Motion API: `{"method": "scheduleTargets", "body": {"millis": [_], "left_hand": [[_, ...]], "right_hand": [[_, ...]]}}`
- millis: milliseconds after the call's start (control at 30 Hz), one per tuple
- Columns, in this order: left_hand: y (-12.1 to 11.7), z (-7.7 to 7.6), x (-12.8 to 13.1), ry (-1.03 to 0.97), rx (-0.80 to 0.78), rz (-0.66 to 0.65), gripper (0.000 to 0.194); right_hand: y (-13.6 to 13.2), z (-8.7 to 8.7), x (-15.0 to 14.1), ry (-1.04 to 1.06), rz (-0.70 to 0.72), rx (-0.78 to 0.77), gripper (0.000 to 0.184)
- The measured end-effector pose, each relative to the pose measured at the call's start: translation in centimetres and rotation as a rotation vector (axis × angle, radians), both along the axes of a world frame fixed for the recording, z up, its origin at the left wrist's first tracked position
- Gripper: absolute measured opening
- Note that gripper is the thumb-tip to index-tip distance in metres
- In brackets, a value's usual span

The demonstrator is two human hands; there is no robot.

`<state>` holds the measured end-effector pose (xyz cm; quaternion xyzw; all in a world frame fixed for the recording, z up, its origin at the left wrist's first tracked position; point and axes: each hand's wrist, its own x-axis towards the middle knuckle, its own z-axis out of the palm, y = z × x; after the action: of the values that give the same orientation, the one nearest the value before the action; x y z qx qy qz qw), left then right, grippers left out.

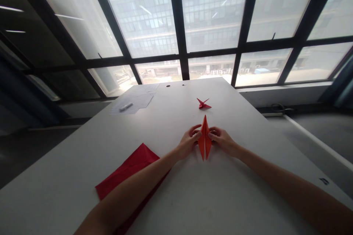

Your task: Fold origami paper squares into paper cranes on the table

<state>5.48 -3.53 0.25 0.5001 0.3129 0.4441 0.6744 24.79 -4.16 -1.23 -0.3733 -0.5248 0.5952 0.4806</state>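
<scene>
The white tabletop [237,194] carries a red paper sheet [127,170] at left and a small folded red crane [203,104] ahead. The left hand [188,142] and right hand [222,141], both closed narrowly, pinch a pointed orange paper fold [204,140] between them from either side, apparently to steady it.

A view from one camera worn on the head, facing forward and tilted down over the long white desk [82,165], close above the bare left hand [188,142] and right hand [223,141], with a tall black-framed glass window [212,14] across the upper part.
</scene>
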Motion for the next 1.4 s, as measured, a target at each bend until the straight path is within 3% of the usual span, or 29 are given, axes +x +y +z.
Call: {"method": "scheduleTargets", "body": {"millis": [100, 433, 567, 700, 900, 1033, 1267, 1400], "left_hand": [[0.0, 0.1, 0.1, -0.033, -0.038, 0.018, 0.060], [-0.7, 0.7, 0.7, 0.086, 0.043, 0.031, 0.051], [-0.8, 0.6, 0.9, 0.132, 0.057, 0.038, 0.056], [-0.7, 0.4, 0.8, 0.167, 0.020, 0.039, 0.046], [-0.6, 0.8, 0.6, 0.106, 0.000, 0.036, 0.038], [-0.8, 1.0, 0.5, 0.052, -0.011, 0.038, 0.039], [-0.9, 0.9, 0.5, 0.085, -0.020, -0.022, 0.039], [-0.7, 0.5, 0.6, 0.069, -0.038, 0.034, 0.037]], "right_hand": [[0.0, 0.2, -0.1, 0.017, 0.012, 0.000, 0.045], [-0.6, 1.2, -0.3, -0.094, -0.038, 0.092, 0.040], [-0.6, 1.1, -0.4, -0.076, -0.136, 0.116, 0.045], [-0.4, 0.6, -0.5, -0.104, -0.200, 0.149, 0.043], [-0.5, 0.6, -0.7, -0.114, -0.196, 0.175, 0.045], [-0.8, 0.8, -0.8, -0.129, -0.093, 0.132, 0.037], [-1.1, 1.2, -0.6, -0.245, -0.058, 0.107, 0.032], [-1.1, 1.2, -0.6, -0.258, 0.004, 0.105, 0.038]]}}
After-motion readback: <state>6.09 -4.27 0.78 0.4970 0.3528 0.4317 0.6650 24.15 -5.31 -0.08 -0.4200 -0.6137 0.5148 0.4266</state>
